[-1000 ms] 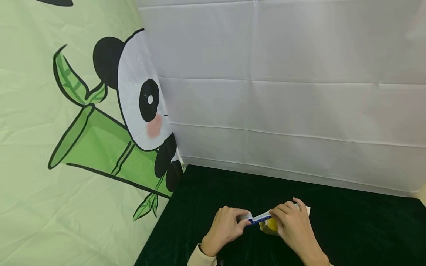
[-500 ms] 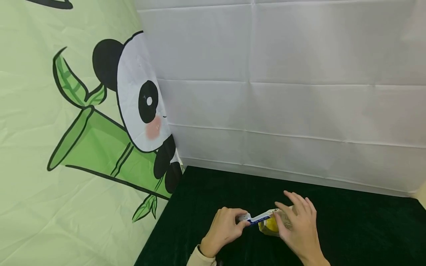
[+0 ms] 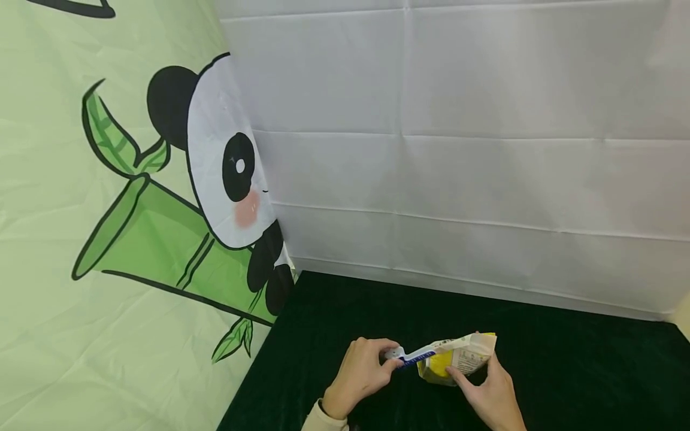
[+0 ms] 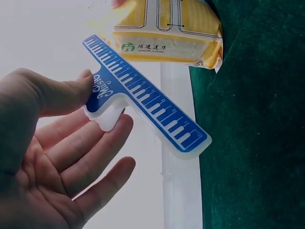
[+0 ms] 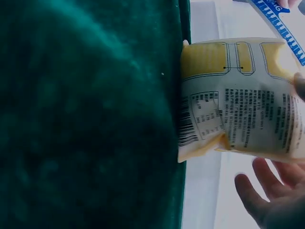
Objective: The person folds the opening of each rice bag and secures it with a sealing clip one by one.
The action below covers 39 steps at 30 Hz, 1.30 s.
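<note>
My left hand (image 3: pixel 358 374) pinches the handle of a blue-and-white plastic clip (image 4: pixel 138 90) between thumb and fingers. The clip carries a piano-key print and the word "Music". Its bar points at the top edge of a yellow-and-white printed packet (image 3: pixel 469 353); whether it bites on the packet I cannot tell. My right hand (image 3: pixel 493 392) holds that packet from the right, thumb on its front and other fingers mostly hidden behind it. In the right wrist view, the barcode and small text of the packet (image 5: pixel 248 109) show, with several fingers (image 5: pixel 267 191) spread beside it.
A dark green cloth (image 3: pixel 582 359) covers the table. Behind it hangs a creased white sheet (image 3: pixel 485 179). To the left is a light green curtain (image 3: pixel 43 179) with a panda and bamboo print.
My right hand let go near the clip's bar, opened its fingers, then moved down and took the packet from the right. My left hand stayed on the clip.
</note>
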Motion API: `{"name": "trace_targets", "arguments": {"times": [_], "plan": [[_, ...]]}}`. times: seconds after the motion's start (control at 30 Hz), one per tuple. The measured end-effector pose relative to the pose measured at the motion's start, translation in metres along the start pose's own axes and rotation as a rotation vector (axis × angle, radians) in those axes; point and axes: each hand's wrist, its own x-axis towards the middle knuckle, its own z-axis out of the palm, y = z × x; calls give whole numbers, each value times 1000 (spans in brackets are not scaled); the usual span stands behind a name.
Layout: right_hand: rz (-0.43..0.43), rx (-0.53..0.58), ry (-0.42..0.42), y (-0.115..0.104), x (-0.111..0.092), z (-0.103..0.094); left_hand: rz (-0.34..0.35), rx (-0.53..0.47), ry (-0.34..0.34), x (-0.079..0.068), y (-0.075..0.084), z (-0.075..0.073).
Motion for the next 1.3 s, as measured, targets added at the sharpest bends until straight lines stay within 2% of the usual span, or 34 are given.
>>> {"name": "trace_targets", "arguments": {"times": [0.17, 0.57, 1.0, 1.3], "plan": [[68, 7, -30, 6, 2, 1, -2, -3, -1, 0, -1, 1], [129, 9, -54, 5, 5, 1, 2, -47, 30, 1, -3, 5], [131, 17, -42, 6, 5, 3, 11, -104, 70, 5, -3, 16], [141, 1, -49, 4, 4, 3, 18, -96, 79, 8, 3, 18]]}}
